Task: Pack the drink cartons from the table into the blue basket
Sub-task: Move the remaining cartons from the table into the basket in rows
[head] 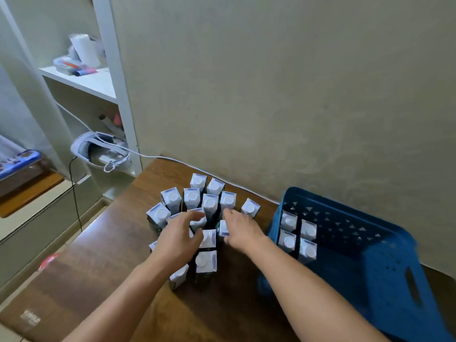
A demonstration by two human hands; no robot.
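Reaching into the carton cluster

Both hands, left hand (179, 239) and right hand (243, 230), are curling over upright drink cartons (209, 203) left of the blue basket (385, 262); whether they're gripping is unclear. Lifting straight up should avoid toppling neighbours.

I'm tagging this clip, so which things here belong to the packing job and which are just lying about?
Job: drink cartons on the table; four cartons already packed; blue basket; left hand; right hand.

Lying about: headset; white cable; shelf clutter; red object.
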